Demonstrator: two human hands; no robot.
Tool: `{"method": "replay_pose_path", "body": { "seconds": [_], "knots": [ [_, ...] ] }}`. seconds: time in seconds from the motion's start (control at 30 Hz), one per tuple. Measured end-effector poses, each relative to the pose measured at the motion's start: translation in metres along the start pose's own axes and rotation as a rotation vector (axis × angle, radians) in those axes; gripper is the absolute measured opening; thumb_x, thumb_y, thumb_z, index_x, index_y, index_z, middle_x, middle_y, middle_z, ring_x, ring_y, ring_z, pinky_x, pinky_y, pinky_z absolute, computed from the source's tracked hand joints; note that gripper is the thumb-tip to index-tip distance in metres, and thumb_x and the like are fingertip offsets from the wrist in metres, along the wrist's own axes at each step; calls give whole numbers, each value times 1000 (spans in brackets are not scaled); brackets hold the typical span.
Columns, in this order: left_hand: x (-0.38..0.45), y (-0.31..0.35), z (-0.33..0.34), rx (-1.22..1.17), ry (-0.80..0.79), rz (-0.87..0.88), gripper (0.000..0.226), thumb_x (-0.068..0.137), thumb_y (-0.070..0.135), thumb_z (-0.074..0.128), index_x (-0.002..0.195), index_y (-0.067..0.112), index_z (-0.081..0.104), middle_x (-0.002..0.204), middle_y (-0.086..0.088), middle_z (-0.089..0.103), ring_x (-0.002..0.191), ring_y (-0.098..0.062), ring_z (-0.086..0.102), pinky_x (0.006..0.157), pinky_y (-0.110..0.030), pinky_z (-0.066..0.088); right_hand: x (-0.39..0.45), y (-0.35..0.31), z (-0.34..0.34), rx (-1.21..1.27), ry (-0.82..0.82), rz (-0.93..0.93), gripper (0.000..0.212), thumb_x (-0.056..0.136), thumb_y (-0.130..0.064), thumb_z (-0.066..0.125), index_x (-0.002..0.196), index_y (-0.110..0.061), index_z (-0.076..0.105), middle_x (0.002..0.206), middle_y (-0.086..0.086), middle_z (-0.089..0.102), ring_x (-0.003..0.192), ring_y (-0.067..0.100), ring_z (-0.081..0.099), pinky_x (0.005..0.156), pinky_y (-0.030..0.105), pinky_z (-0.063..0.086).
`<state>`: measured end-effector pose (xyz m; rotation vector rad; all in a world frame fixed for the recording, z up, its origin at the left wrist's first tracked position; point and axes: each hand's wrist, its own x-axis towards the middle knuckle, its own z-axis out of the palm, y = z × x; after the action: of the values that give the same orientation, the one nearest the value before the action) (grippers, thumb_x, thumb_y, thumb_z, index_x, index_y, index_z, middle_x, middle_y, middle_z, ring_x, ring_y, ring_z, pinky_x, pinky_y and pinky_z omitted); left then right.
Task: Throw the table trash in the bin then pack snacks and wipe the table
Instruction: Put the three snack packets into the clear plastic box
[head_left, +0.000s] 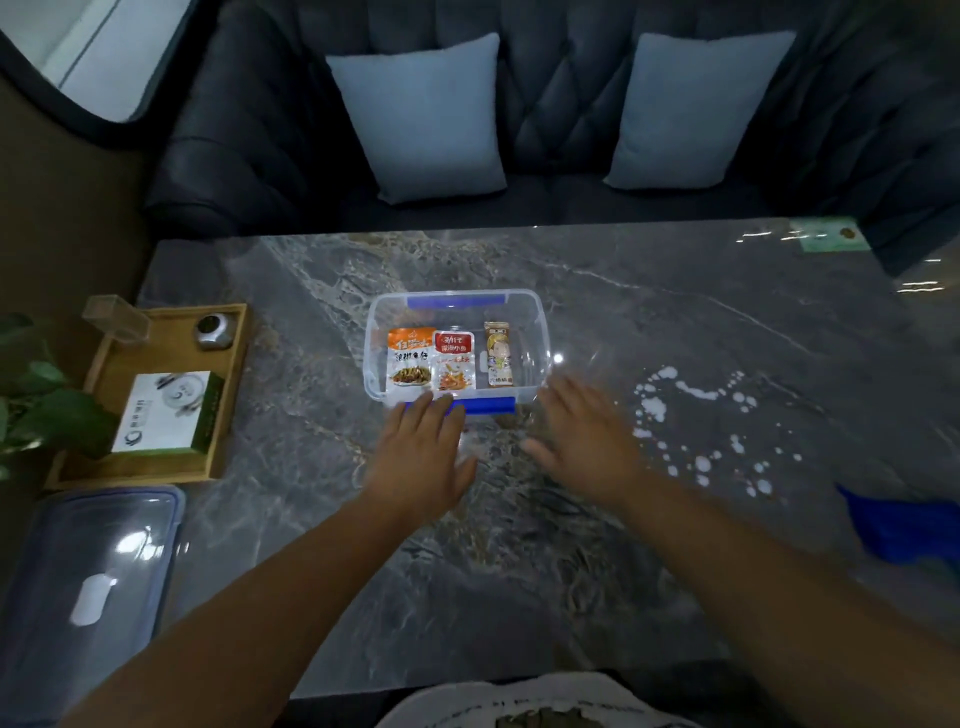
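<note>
A clear plastic box (530, 312) with blue clips stands in the middle of the grey marble table (675, 312). Inside lie three snack packets side by side: an orange one (410, 357), a red one (455, 360) and a slim brown one (498, 353). My left hand (418, 457) hovers palm down with spread fingers at the box's near edge, fingertips over the front blue clip. My right hand (584, 431) is open just right of the box's near corner. Neither hand holds anything. The box's lid (88, 587) lies at the table's near left. White liquid spatter (696, 415) spreads on the right.
A blue cloth (904, 525) lies at the right edge. A wooden tray (228, 395) on the left holds a white-green carton (169, 410), a small metal jar (214, 331) and a clear stand. A plant (36, 395) is far left. A dark sofa with two pale cushions stands behind the table.
</note>
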<state>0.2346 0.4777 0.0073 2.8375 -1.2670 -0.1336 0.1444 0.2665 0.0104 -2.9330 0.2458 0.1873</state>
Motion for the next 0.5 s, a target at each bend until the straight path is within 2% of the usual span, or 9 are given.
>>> {"method": "replay_pose_path", "body": {
  "seconds": [0.13,0.23,0.43,0.5],
  "knots": [
    [-16,10,-2,-7,-19,75,62,88,49,33,133,9,51,133,-11,57,126,-30,49,107,-47,35,-33,-21,0,7,67,-34,75,88,-59,33,144,-10,33,149,12,37,138,30,31,114,48,22],
    [-20,21,-6,-21,-1,124,60,84,47,45,130,10,53,130,-10,59,121,-28,54,104,-46,39,-54,-26,1,36,107,11,75,87,-60,31,139,-7,43,142,14,48,133,32,40,111,50,28],
    [-15,48,-14,-84,45,232,58,81,46,43,123,9,58,123,-13,63,112,-31,59,97,-47,45,-97,-7,1,42,79,143,75,86,-59,31,139,-9,43,143,11,48,135,31,39,112,49,25],
    [-14,59,-12,-72,34,246,59,80,47,44,122,9,60,122,-12,64,111,-30,60,96,-47,46,-111,3,0,64,80,176,72,86,-57,33,137,-8,46,141,12,49,133,32,41,111,50,29]
  ]
}}
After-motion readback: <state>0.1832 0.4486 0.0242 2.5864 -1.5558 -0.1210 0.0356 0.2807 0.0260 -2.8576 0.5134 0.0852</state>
